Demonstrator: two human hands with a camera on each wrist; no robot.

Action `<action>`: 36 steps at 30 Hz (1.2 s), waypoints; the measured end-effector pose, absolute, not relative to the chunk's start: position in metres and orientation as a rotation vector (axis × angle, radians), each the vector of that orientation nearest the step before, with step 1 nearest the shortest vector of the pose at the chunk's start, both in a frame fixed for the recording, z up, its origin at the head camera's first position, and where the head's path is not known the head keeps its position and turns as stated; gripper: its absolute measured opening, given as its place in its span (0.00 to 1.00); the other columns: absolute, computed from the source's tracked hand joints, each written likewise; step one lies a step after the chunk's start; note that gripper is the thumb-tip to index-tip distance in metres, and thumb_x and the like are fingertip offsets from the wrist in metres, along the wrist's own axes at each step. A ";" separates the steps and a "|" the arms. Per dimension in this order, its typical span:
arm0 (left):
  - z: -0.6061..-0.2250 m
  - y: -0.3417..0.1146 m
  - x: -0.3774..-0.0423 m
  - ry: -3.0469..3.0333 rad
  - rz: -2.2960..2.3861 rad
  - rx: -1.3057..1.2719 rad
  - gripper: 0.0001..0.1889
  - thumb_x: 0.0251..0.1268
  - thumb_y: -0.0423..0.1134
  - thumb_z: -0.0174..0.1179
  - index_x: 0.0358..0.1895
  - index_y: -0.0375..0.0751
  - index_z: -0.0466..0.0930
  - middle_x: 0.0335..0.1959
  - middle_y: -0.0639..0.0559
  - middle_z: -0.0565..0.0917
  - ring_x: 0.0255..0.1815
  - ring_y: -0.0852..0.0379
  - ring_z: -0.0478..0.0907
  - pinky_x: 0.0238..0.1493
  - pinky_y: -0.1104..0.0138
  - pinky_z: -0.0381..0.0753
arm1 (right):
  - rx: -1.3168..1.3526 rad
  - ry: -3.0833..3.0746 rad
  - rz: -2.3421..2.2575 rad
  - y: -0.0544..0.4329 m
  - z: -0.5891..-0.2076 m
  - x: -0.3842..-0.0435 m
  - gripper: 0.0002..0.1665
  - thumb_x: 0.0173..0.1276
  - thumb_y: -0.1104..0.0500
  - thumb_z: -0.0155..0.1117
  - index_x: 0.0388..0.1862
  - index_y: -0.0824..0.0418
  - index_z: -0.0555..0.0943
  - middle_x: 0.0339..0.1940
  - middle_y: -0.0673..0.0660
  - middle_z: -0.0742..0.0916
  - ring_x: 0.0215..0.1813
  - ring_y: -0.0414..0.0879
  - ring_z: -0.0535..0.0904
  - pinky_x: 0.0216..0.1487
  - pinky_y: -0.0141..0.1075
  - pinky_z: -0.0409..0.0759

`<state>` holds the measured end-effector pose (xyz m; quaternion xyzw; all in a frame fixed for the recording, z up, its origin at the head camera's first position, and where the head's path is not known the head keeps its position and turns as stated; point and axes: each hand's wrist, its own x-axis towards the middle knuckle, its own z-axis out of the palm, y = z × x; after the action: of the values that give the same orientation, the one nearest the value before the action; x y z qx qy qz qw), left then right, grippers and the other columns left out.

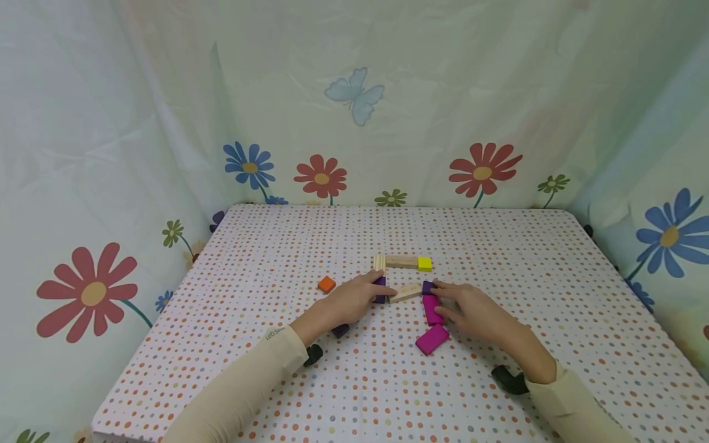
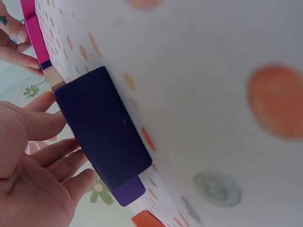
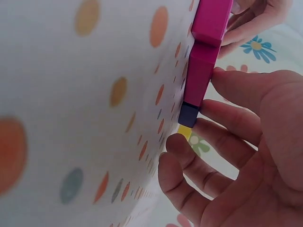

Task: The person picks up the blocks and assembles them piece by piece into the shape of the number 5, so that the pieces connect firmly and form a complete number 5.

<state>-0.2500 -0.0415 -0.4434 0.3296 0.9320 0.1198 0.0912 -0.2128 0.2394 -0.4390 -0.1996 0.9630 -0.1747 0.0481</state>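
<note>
In the head view my left hand (image 1: 349,299) reaches over a purple block (image 1: 379,299), its fingertips right at the block and at the left end of a plain wooden block (image 1: 407,292). My right hand (image 1: 473,311) has its fingers extended against a small dark purple block (image 1: 427,288), with the thumb beside a magenta block (image 1: 431,309). The right wrist view shows the thumb at the magenta block's edge and the other fingers loosely bent. A second magenta block (image 1: 432,339) lies nearer, end to end with the first. A dark purple block (image 2: 104,127) partly hides the left fingertips.
Beyond the hands, a pale striped block (image 1: 379,263), a long wooden block (image 1: 401,262) and a yellow block (image 1: 424,264) form a row. An orange block (image 1: 326,284) lies left. The dotted tabletop (image 1: 498,246) ends at flowered curtains (image 1: 421,104).
</note>
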 end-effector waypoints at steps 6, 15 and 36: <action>-0.443 -0.044 -0.255 2.761 0.462 1.034 0.27 0.84 0.32 0.51 0.77 0.64 0.74 0.87 0.43 0.58 0.86 0.38 0.61 0.77 0.48 0.75 | -0.599 2.922 -0.562 0.242 -0.441 -0.214 0.27 0.80 0.55 0.65 0.73 0.65 0.79 0.79 0.68 0.76 0.77 0.69 0.73 0.71 0.63 0.76; -0.418 -0.082 -0.274 2.826 0.716 1.009 0.22 0.80 0.32 0.58 0.72 0.43 0.79 0.78 0.39 0.74 0.82 0.39 0.69 0.80 0.46 0.70 | -0.574 2.923 -0.593 0.241 -0.441 -0.215 0.27 0.80 0.55 0.65 0.72 0.65 0.79 0.79 0.69 0.75 0.78 0.70 0.72 0.73 0.64 0.75; -0.437 -0.146 -0.277 2.786 0.680 0.767 0.21 0.70 0.22 0.61 0.64 0.37 0.85 0.66 0.39 0.84 0.70 0.39 0.79 0.72 0.47 0.79 | -0.563 2.905 -0.621 0.242 -0.440 -0.214 0.28 0.78 0.55 0.67 0.71 0.67 0.80 0.79 0.68 0.76 0.32 0.37 0.73 0.37 0.31 0.74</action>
<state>-0.2766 -0.1457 -0.4372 0.2572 0.9350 0.2283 0.0863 -0.2138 0.2421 -0.4397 -0.1858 0.9591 -0.2052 0.0589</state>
